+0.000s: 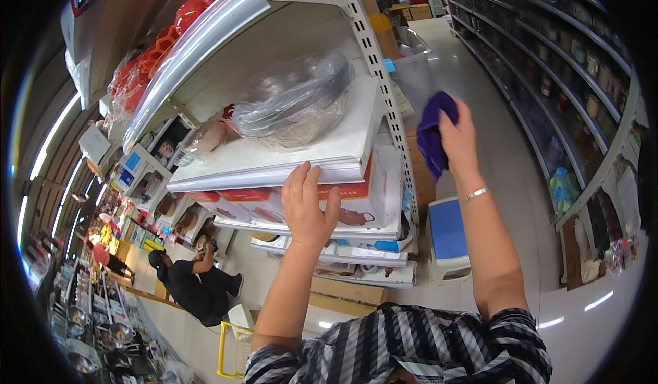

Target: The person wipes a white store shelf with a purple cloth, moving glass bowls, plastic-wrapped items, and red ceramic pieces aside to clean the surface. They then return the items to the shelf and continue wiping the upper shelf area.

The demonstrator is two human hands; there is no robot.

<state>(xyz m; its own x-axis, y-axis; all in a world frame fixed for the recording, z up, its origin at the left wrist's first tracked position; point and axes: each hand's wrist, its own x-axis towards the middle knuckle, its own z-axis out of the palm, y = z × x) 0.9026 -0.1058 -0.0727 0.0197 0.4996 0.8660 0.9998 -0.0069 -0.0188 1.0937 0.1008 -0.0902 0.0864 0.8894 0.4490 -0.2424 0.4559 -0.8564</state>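
Observation:
My left hand rests with its fingers on the clear front strip of a white metal shelf. Folded purple cloth is gripped in my right hand, held out over the aisle, right of the slotted shelf upright. On the shelf, beyond my left hand, lie plastic-wrapped round pans or lids, with a smaller wrapped item to their left. Red and white boxes stand on the level below, partly hidden by my left hand.
A blue-topped white step stool stands beside the shelf end, near a clear plastic bin. Stocked shelving lines the right side. At lower left are a person in black, a yellow-framed cart and displayed pans. A cardboard box lies below.

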